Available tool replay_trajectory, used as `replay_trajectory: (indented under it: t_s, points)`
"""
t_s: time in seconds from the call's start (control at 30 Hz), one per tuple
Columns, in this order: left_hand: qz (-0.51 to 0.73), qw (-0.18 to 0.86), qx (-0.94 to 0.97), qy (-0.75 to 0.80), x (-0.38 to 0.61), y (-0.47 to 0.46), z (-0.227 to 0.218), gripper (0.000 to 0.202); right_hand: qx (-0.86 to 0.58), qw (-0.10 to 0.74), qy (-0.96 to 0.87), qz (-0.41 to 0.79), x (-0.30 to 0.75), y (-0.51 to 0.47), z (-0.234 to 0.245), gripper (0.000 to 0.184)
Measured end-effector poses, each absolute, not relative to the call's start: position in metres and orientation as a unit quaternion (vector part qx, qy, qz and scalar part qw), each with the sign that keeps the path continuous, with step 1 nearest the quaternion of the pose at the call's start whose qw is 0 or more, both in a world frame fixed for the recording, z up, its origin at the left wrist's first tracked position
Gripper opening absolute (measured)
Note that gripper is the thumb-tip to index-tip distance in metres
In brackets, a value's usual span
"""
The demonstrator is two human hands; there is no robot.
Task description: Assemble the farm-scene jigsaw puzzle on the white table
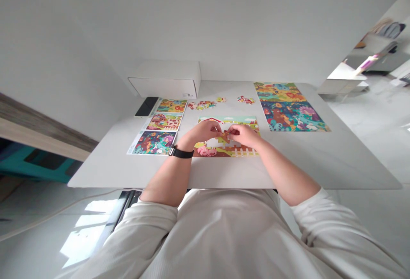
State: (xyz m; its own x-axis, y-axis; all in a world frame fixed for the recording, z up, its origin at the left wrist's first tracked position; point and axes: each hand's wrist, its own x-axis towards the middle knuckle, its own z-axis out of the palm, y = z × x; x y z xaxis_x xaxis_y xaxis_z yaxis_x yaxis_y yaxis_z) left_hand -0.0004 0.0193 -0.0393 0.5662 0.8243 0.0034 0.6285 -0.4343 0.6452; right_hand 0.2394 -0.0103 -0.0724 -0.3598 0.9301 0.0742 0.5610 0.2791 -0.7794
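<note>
A partly assembled farm jigsaw puzzle (206, 151) lies flat on the table in front of me, with a white gap in its middle. Over that gap my left hand (205, 132) and my right hand (243, 135) come close together, thumbs and fingers pinched. Between the fingertips are yellow-brown puzzle pieces (223, 138); whether both hands grip the same piece is hard to make out. A black band circles my left wrist. Behind the puzzle lie a cluster of loose puzzle pieces (205, 105) and a smaller group of red and white pieces (246, 100).
To the left, a sheet with three pictures (163, 122) lies beside a black phone (146, 106). A white box (165, 82) stands against the wall. Two finished-looking puzzle pictures (291, 110) lie at right on the white table (346, 159).
</note>
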Motion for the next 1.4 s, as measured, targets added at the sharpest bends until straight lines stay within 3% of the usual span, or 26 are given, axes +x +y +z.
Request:
replay_trajectory:
  t_s: [0.4,0.7,1.23,1.4]
  points:
    - [0.138,0.322,0.811,0.468,-0.020,0.022,-0.032,0.023,-0.483,0.287,-0.761,0.323,0.239,-0.012,-0.071,0.012]
    - [0.016,0.304,0.826,0.474,-0.038,0.030,-0.029,0.021,-0.454,0.257,-0.789,0.324,0.233,-0.018,-0.071,0.015]
    - [-0.008,0.246,0.822,0.513,-0.029,0.031,-0.038,0.011,-0.367,0.217,-0.870,0.247,0.222,-0.025,-0.071,0.023]
    - [0.008,0.260,0.820,0.510,-0.029,0.034,-0.043,0.019,-0.356,0.190,-0.886,0.230,0.213,-0.030,-0.073,0.028]
